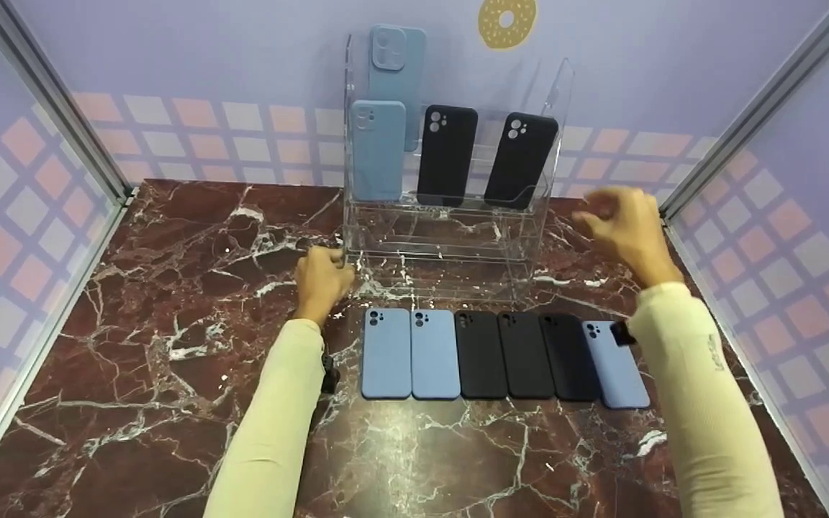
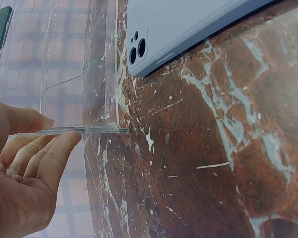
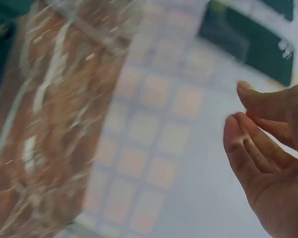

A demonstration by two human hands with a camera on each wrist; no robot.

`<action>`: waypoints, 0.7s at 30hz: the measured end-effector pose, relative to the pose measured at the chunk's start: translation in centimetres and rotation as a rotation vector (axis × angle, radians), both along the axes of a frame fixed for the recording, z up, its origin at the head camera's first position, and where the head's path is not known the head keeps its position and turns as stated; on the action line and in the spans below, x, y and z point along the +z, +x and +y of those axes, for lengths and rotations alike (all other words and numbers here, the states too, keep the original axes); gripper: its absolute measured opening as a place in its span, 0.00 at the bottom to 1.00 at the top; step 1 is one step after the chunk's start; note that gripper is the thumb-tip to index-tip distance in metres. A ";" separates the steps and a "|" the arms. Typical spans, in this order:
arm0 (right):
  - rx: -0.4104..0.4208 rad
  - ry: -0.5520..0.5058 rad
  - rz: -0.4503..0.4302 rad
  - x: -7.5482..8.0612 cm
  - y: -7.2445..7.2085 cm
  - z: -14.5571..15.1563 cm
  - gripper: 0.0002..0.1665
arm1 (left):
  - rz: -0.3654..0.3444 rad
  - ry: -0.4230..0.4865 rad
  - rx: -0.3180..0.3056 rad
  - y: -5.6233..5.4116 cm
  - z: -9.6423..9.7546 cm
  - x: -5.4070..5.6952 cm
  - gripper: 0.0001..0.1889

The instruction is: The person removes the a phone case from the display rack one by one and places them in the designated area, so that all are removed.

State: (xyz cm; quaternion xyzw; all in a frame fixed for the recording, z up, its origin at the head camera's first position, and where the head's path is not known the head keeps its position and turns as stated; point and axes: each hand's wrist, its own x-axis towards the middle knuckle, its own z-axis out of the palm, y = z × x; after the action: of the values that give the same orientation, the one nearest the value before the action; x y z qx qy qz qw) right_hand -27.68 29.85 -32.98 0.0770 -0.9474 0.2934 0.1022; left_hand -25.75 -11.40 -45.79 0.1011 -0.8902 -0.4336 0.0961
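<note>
Four phone cases (image 1: pixel 447 156) standing in clear rack (image 1: pixel 429 255), upper centre | six cases (image 1: pixel 481 356) lying unracked, lower-centre desk (image 1: pixel 177 309) | my left hand (image 1: pixel 322 280) pinching rack edge | my right hand (image 1: pixel 629 226) hovering empty, thumb apart

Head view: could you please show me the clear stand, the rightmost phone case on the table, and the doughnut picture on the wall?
Clear stand (image 1: pixel 450 234), head view: on a bare lower tier.
Rightmost phone case (image 1: pixel 622 374), head view: on its blue back.
Doughnut picture (image 1: pixel 506 39), head view: on the ring's lower part.
</note>
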 end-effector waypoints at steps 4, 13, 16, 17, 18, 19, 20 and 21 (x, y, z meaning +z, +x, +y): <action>0.007 -0.032 0.118 1.5 -1.0 -2.7 0.23 | 0.002 0.005 -0.004 0.0 0.0 0.1 0.20; 0.061 0.071 0.204 2.2 -3.5 -6.0 0.45 | -0.012 -0.024 0.004 0.0 0.1 0.1 0.19; 0.096 0.105 0.171 2.1 -4.1 -6.4 0.48 | -0.011 -0.030 0.010 0.0 0.2 0.2 0.18; 0.103 0.107 0.161 2.1 -4.3 -6.4 0.48 | -0.011 -0.033 0.010 0.0 0.2 0.2 0.18; 0.108 0.108 0.153 2.1 -4.5 -6.5 0.48 | -0.009 -0.038 0.013 0.0 0.2 0.2 0.17; 0.111 0.102 0.146 2.1 -4.6 -6.6 0.47 | -0.008 -0.040 0.013 0.0 0.2 0.2 0.16; 0.112 0.093 0.145 2.1 -4.8 -6.7 0.46 | -0.009 -0.038 0.013 0.0 0.2 0.2 0.16; 0.109 0.080 0.144 2.1 -4.9 -6.7 0.45 | -0.010 -0.038 0.012 0.0 0.2 0.3 0.16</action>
State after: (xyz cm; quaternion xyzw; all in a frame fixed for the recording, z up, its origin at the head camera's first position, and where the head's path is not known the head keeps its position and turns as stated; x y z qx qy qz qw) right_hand -32.54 23.16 -30.93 0.1535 -0.9430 0.2541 0.1506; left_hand -25.75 -11.24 -45.53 0.1066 -0.8982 -0.4154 0.0964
